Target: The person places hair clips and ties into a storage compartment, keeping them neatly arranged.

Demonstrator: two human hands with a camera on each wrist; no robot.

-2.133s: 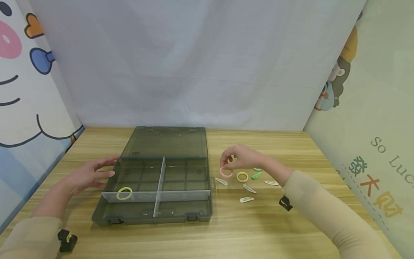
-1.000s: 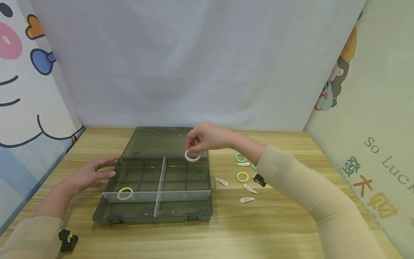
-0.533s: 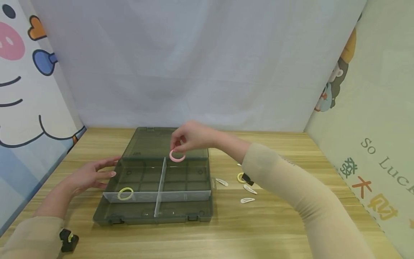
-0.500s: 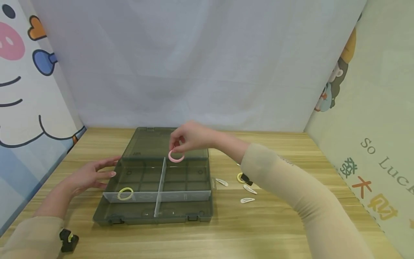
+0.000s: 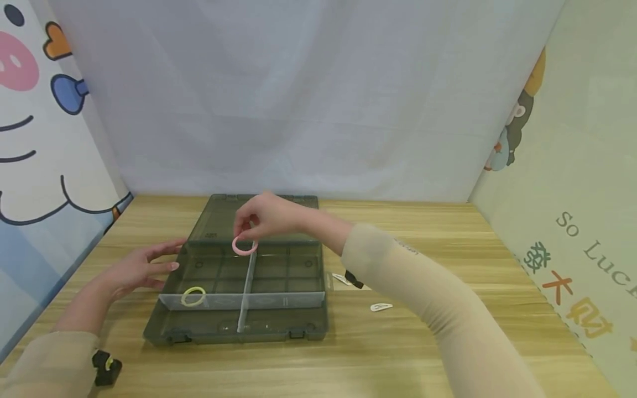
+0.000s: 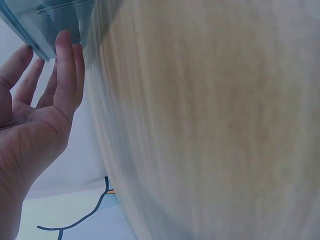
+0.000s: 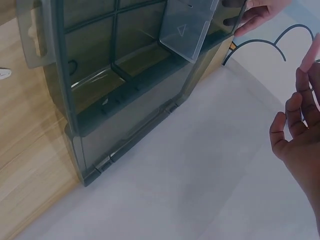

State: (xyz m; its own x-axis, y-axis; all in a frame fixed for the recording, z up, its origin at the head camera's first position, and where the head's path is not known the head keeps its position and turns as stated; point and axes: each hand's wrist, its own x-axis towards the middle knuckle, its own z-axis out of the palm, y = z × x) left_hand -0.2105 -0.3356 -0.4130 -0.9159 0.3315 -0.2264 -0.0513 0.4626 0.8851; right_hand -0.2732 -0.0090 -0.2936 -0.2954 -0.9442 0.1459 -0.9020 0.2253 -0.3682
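Between thumb and fingers, my right hand (image 5: 266, 214) pinches a pink ring-shaped hair tie (image 5: 244, 246), held above the back of the divided storage box (image 5: 286, 301). The right wrist view shows the pink hair tie (image 7: 312, 54) at its edge. My left hand (image 5: 136, 271) touches the box's left side with its fingers extended; in the left wrist view those fingers (image 6: 65, 75) meet the box wall. A yellow hair tie (image 5: 193, 297) is in the box's left part, at the grey lengthwise divider (image 5: 288, 299). The dark translucent lid (image 5: 214, 215) lies folded back behind.
White snap hair clips lie right of the box, one (image 5: 381, 307) in front and another (image 5: 340, 279) partly behind my right sleeve (image 5: 418, 287). That sleeve hides part of the wooden table (image 5: 398, 354). A white curtain (image 5: 308, 99) hangs at the back.
My right hand picked up the pink hair tie from the table and carried it left over the box. Its sleeve now covers the other hair ties and some clips. My left hand stays put.
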